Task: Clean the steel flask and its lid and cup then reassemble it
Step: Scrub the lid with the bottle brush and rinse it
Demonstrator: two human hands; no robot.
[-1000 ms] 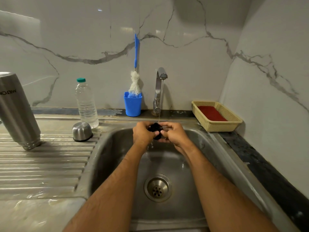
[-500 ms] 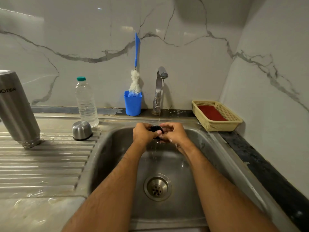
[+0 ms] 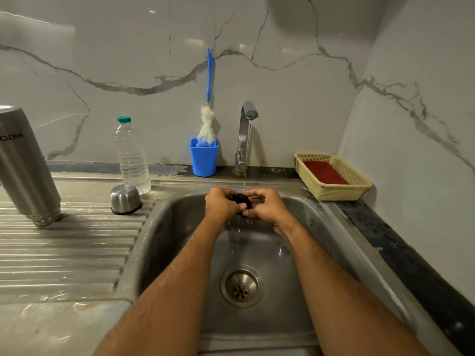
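Note:
Over the sink basin, my left hand [image 3: 222, 204] and my right hand [image 3: 267, 205] both grip the small black lid [image 3: 241, 200] under a thin stream of water from the tap [image 3: 245, 129]. Water drips off below the lid. The steel flask [image 3: 25, 168] stands upside down at the far left of the draining board. The steel cup [image 3: 125, 199] sits upside down on the board near the basin's back left corner.
A clear water bottle [image 3: 132, 156] stands behind the cup. A blue holder [image 3: 203, 160] with a blue-handled bottle brush [image 3: 208, 119] is left of the tap. A cream basket [image 3: 331, 176] with a red pad sits at the right. The drain [image 3: 241, 286] lies below my forearms.
Both hands stay under the stream and have turned the black lid slightly between the fingers. Flask and cup have not moved.

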